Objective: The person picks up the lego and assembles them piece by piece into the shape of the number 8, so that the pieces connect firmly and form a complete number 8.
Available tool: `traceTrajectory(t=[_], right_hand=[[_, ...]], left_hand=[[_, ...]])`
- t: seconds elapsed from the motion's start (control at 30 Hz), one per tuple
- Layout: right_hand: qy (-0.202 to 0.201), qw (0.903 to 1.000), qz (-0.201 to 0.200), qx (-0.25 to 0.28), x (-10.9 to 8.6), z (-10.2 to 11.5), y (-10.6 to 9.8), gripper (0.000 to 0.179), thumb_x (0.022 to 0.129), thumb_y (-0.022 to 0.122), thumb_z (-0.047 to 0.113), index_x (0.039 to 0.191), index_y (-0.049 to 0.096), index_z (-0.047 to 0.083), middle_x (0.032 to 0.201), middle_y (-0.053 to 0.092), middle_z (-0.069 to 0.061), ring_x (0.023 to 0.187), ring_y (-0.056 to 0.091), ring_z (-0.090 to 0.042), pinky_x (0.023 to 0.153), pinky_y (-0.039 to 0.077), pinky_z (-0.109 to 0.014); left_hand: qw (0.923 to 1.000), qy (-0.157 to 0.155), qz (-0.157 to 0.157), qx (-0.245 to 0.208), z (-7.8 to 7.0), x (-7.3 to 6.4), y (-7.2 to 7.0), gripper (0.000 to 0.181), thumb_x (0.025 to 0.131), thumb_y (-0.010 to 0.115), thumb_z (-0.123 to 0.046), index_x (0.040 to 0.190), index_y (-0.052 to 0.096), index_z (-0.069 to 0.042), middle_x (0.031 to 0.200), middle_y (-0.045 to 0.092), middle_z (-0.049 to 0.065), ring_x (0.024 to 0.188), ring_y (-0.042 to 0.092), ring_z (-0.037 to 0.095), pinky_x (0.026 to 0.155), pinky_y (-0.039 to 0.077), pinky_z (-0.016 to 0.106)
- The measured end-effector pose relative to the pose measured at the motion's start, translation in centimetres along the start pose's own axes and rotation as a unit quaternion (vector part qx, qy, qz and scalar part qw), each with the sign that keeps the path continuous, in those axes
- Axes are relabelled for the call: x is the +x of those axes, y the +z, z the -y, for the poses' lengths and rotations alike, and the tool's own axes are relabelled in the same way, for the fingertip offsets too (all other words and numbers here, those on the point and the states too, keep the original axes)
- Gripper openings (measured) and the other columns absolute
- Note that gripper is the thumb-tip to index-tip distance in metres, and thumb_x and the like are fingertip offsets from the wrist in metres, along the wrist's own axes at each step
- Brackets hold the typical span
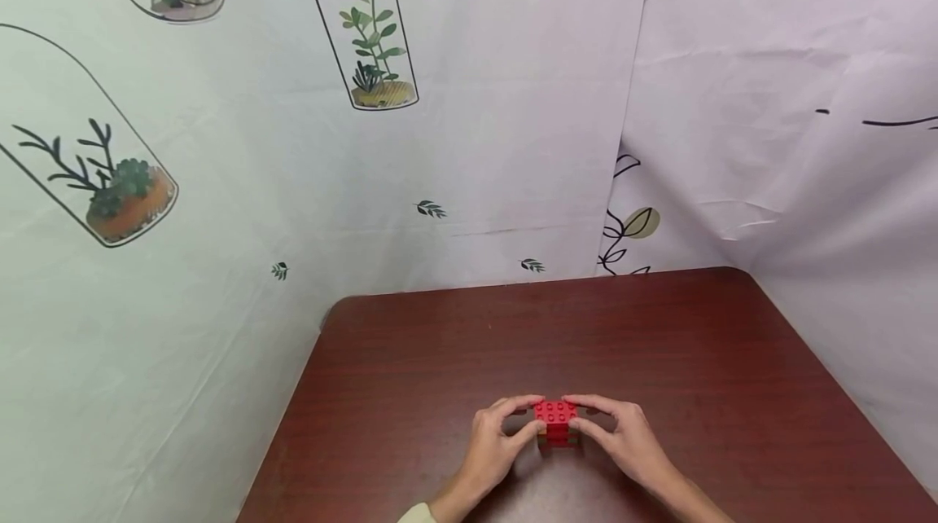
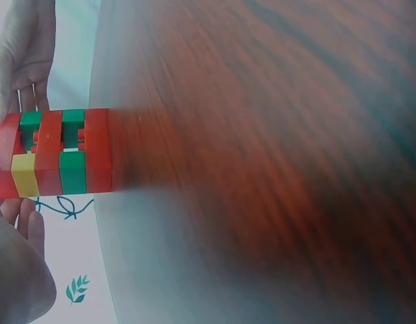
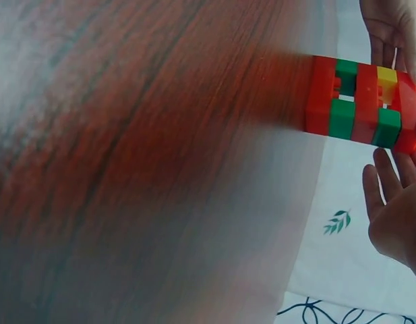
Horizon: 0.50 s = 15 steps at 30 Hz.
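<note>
A small stack of toy building bricks stands upright on the table. Full-width red bricks alternate with layers of small green and yellow blocks, with gaps between these blocks. The top red brick shows its studs in the head view. My left hand pinches this brick at its left end, thumb at the near corner and index finger at the far corner. At the opposite end my right hand grips it the same way. In the right wrist view, the yellow block sits just below the top brick, on the left-hand side.
The dark red-brown wooden table has rounded back corners. White cloth printed with plants hangs behind it and along both sides.
</note>
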State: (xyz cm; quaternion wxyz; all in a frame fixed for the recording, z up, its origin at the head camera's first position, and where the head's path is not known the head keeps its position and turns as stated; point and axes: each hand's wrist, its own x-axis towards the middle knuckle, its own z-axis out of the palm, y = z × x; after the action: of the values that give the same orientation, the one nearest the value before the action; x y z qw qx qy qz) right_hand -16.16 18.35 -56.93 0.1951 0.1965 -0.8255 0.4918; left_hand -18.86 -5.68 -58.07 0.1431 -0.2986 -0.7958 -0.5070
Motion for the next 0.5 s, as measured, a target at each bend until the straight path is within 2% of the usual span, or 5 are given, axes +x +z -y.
traceTrajectory(t=[0.13,0.23,0.33,0.5], right_hand=[[-0.003,1.0000,0.002,0.007,-0.01,-0.10,-0.01,0.033,0.086,0.088,0.009,0.117,0.082,0.015,0.109,0.080,0.005,0.096,0.074,-0.008,0.080,0.062,-0.029],[-0.004,0.9998,0.003,0.020,0.01,-0.11,-0.04,0.033,0.086,0.087,0.006,0.117,0.081,0.013,0.109,0.080,0.003,0.097,0.075,-0.008,0.080,0.062,-0.029],[0.011,0.9987,0.012,0.048,0.01,0.02,-0.07,0.032,0.088,0.086,0.006,0.119,0.080,0.012,0.111,0.080,-0.001,0.100,0.075,-0.009,0.081,0.063,-0.031],[0.038,0.9940,0.043,0.093,-0.26,0.18,-0.18,0.039,0.091,0.084,0.010,0.128,0.075,0.002,0.120,0.078,-0.012,0.103,0.075,-0.011,0.082,0.064,-0.036]], left_hand=[[0.9999,0.010,-0.012,-0.003,-0.14,0.03,0.17,0.031,0.093,0.084,-0.022,0.124,0.078,-0.018,0.116,0.079,-0.003,0.100,0.076,0.020,0.085,0.062,0.035],[0.9996,0.013,-0.019,-0.016,-0.27,0.07,0.28,0.032,0.092,0.085,-0.019,0.123,0.078,-0.018,0.115,0.079,-0.001,0.097,0.077,0.026,0.083,0.063,0.039],[0.9993,0.008,-0.024,-0.027,-0.37,0.04,0.35,0.033,0.090,0.086,-0.017,0.122,0.078,-0.018,0.116,0.079,-0.001,0.095,0.077,0.029,0.082,0.064,0.042],[0.9995,0.022,-0.021,-0.012,-0.23,-0.23,0.34,0.037,0.090,0.086,-0.016,0.125,0.076,-0.015,0.117,0.079,0.002,0.093,0.077,0.025,0.080,0.064,0.039]])
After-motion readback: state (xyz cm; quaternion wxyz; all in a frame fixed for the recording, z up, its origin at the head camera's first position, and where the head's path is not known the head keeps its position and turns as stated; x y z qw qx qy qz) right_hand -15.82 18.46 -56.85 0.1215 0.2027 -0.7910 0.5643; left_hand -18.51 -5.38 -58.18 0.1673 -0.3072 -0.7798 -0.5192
